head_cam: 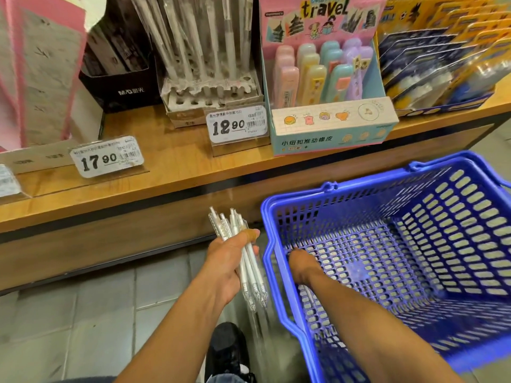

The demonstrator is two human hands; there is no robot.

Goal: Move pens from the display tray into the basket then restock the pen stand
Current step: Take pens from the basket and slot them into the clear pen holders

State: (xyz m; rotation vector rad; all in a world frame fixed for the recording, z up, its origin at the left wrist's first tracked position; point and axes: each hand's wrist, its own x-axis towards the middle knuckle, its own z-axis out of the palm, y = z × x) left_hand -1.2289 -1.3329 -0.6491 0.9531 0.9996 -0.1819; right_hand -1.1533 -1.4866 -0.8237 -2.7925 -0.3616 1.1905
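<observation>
Head cam looks down over a long wooden shelf (177,172) stacked with stationery. Readable stuff first: a white price tag (106,157) says 17.90, another white tag (237,125) says 12.90, the black cardboard box (119,87) behind the first tag has "M&G" on it, and the pink and teal eraser display box (329,78) says "travel" across the top, with Chinese text on its front. Right behind the 12.90 tag sits the white pen stand (210,89), with a few clear-wrapped pens standing in it and plenty of open holes in the front rows.

Left hand (229,261) grips a bunch of clear white click pens (246,258), fingers curled round them and thumb pressed across the top, with a tan plaster on the thumb. That bundle hangs below the shelf's front edge, just beside the near-left rim of the blue plastic shopping basket (414,244).

Right hand (302,265) is down inside the basket against the mesh floor. Can't tell how its fingers sit, they're tucked out of view and blurry. One pale pen-like thing lies on the basket floor by the forearm, too blurred to be sure. Most of the basket floor beyond the hand is open. Grey tile floor (83,313) runs under the shelf, with a black shoe (229,352) below the pen bundle.
</observation>
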